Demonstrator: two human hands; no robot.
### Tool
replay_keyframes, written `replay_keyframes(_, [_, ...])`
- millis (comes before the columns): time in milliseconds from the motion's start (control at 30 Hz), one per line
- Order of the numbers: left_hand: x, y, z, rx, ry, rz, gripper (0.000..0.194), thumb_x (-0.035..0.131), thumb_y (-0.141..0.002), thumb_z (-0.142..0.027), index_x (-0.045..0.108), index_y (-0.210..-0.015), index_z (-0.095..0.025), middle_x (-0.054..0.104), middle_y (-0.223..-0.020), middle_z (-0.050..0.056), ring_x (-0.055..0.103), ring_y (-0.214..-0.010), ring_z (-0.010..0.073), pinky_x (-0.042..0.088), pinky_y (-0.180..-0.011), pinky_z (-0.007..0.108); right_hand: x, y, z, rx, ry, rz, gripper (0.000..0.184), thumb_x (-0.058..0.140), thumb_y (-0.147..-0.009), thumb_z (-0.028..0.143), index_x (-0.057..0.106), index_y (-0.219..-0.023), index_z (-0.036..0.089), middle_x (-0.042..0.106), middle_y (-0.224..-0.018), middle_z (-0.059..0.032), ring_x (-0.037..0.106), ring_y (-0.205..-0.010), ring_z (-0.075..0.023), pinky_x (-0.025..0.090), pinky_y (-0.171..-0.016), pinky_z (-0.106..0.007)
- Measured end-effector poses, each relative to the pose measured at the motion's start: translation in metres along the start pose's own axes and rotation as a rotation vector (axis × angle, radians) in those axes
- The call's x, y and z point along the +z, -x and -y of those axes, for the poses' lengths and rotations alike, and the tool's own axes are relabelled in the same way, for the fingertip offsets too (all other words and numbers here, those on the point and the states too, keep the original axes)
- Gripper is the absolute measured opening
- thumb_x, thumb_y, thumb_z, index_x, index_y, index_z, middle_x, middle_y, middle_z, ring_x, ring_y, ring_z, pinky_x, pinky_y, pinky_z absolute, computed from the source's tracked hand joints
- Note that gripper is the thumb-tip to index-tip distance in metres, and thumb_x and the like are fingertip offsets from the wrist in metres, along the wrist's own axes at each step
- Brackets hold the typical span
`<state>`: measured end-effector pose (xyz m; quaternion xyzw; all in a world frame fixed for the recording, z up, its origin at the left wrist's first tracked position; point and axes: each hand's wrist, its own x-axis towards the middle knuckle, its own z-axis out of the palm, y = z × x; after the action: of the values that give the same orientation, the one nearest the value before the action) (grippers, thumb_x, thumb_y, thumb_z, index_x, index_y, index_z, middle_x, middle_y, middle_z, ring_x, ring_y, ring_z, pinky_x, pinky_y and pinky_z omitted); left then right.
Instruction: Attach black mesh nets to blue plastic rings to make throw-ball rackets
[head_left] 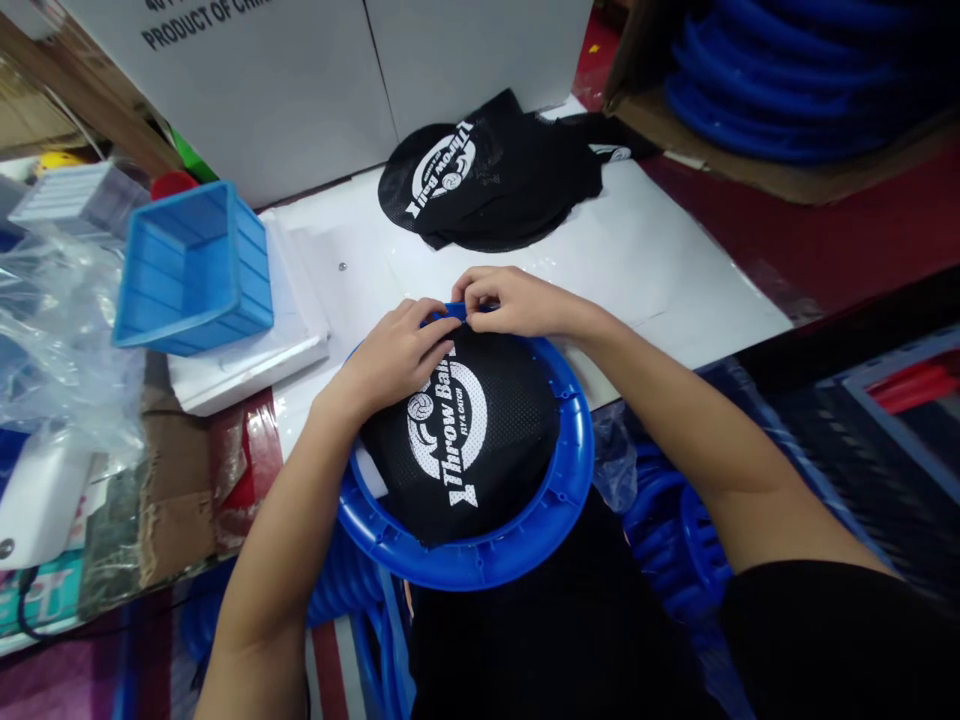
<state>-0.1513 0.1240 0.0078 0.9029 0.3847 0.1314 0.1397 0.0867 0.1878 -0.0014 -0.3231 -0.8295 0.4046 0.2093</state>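
A round blue plastic ring (486, 562) rests partly on the table's near edge, tilted toward my body. Across its opening lies a black mesh cloth (517, 430) printed "Throw Ball" in white; a gap shows between cloth and ring at the left. My left hand (401, 355) is closed over the ring's far rim, fingertips pressed at the cloth's edge. Beside it, my right hand (514, 300) pinches at the same spot on the rim, thumb and forefinger together at the cloth's edge. The fingers hide exactly how the cloth meets the ring there.
More black mesh cloths (517, 190) lie piled behind the ring. A light blue bin (191, 270) stands on white boxes (247, 365) at left, beside clear plastic bags (64, 340). A large white carton (300, 90) backs the table. Blue rings (780, 80) fill a box at upper right.
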Motion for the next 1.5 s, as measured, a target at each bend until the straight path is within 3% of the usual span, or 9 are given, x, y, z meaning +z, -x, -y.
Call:
replay_keyframes(100, [-0.018, 0.008, 0.004, -0.02, 0.088, 0.005, 0.032, 0.054, -0.108, -0.03, 0.069, -0.135, -0.022, 0.058, -0.153, 0.016, 0.056, -0.141, 0.0313, 0.046, -0.122, 0.054, -0.011, 0.005, -0.002, -0.003, 0.069, 0.013, 0.008, 0.063, -0.08, 0.022, 0.063, -0.072, 0.021, 0.071, -0.113, -0.0077, 0.064, -0.094, -0.0211, 0.051, -0.091, -0.04])
replay_keyframes(233, [-0.039, 0.022, 0.012, -0.129, 0.103, -0.043, 0.017, 0.068, -0.101, -0.037, 0.075, -0.102, -0.021, 0.06, -0.151, 0.013, 0.056, -0.142, 0.0317, 0.045, -0.124, 0.056, -0.034, 0.021, -0.009, 0.029, 0.156, 0.047, 0.011, 0.066, -0.082, 0.025, 0.066, -0.072, 0.022, 0.069, -0.103, -0.0063, 0.064, -0.091, -0.0216, 0.052, -0.089, -0.041])
replay_keyframes(367, [-0.029, 0.026, 0.013, -0.131, 0.04, 0.04, 0.024, 0.08, -0.094, -0.042, 0.076, -0.104, -0.02, 0.056, -0.158, 0.016, 0.053, -0.148, 0.0369, 0.046, -0.123, 0.058, -0.047, 0.03, -0.003, 0.034, 0.071, 0.016, 0.015, 0.075, -0.085, 0.036, 0.071, -0.081, 0.023, 0.068, -0.12, -0.0092, 0.066, -0.102, -0.0257, 0.058, -0.091, -0.044])
replay_keyframes(467, [-0.014, 0.024, 0.01, -0.098, -0.051, 0.061, 0.041, 0.085, -0.091, -0.043, 0.074, -0.122, -0.018, 0.053, -0.161, 0.021, 0.052, -0.149, 0.0406, 0.046, -0.122, 0.06, -0.038, 0.021, 0.013, -0.143, 0.023, -0.034, 0.014, 0.074, -0.093, 0.04, 0.076, -0.094, 0.025, 0.062, -0.142, -0.0099, 0.062, -0.129, -0.0301, 0.053, -0.112, -0.05])
replay_keyframes(600, [-0.01, 0.024, 0.006, -0.038, -0.107, 0.035, 0.049, 0.085, -0.091, -0.048, 0.073, -0.128, -0.019, 0.052, -0.163, 0.021, 0.055, -0.147, 0.0405, 0.048, -0.12, 0.06, -0.017, -0.004, 0.026, -0.271, 0.217, 0.306, 0.021, 0.075, -0.093, 0.031, 0.081, -0.112, 0.028, 0.055, -0.157, -0.0113, 0.047, -0.15, -0.0366, 0.039, -0.126, -0.061])
replay_keyframes(733, [-0.015, 0.026, 0.004, -0.038, -0.118, 0.013, 0.045, 0.084, -0.091, -0.049, 0.074, -0.122, -0.018, 0.055, -0.158, 0.02, 0.06, -0.14, 0.0384, 0.052, -0.117, 0.056, -0.006, -0.021, 0.021, -0.215, 0.321, 0.442, 0.052, 0.085, -0.083, 0.028, 0.076, -0.134, 0.031, 0.053, -0.161, -0.011, 0.047, -0.148, -0.0388, 0.041, -0.123, -0.065])
replay_keyframes(1000, [-0.017, 0.027, 0.013, -0.136, 0.217, -0.002, 0.01, 0.066, -0.102, -0.029, 0.07, -0.1, -0.02, 0.065, -0.135, 0.013, 0.067, -0.123, 0.0268, 0.056, -0.108, 0.046, -0.018, -0.013, 0.004, -0.109, 0.208, 0.421, 0.031, 0.082, -0.086, 0.045, 0.078, -0.109, 0.024, 0.053, -0.164, -0.0134, 0.048, -0.151, -0.0395, 0.042, -0.123, -0.058])
replay_keyframes(1167, [-0.019, 0.026, 0.016, -0.078, 0.308, -0.034, 0.007, 0.068, -0.1, -0.025, 0.07, -0.095, -0.021, 0.071, -0.125, 0.011, 0.068, -0.119, 0.0253, 0.056, -0.107, 0.047, -0.032, -0.014, 0.004, -0.103, 0.115, 0.414, 0.021, 0.069, -0.094, 0.04, 0.077, -0.1, 0.022, 0.065, -0.152, -0.0136, 0.064, -0.133, -0.0327, 0.047, -0.115, -0.052])
replay_keyframes(1500, [-0.015, 0.023, 0.016, 0.024, 0.235, -0.052, 0.013, 0.062, -0.102, -0.025, 0.071, -0.094, -0.023, 0.078, -0.116, 0.011, 0.07, -0.116, 0.0269, 0.055, -0.106, 0.05, -0.025, -0.014, 0.004, -0.171, 0.098, 0.324, 0.026, 0.068, -0.096, 0.041, 0.08, -0.11, 0.023, 0.071, -0.145, -0.0117, 0.067, -0.132, -0.0295, 0.048, -0.116, -0.049])
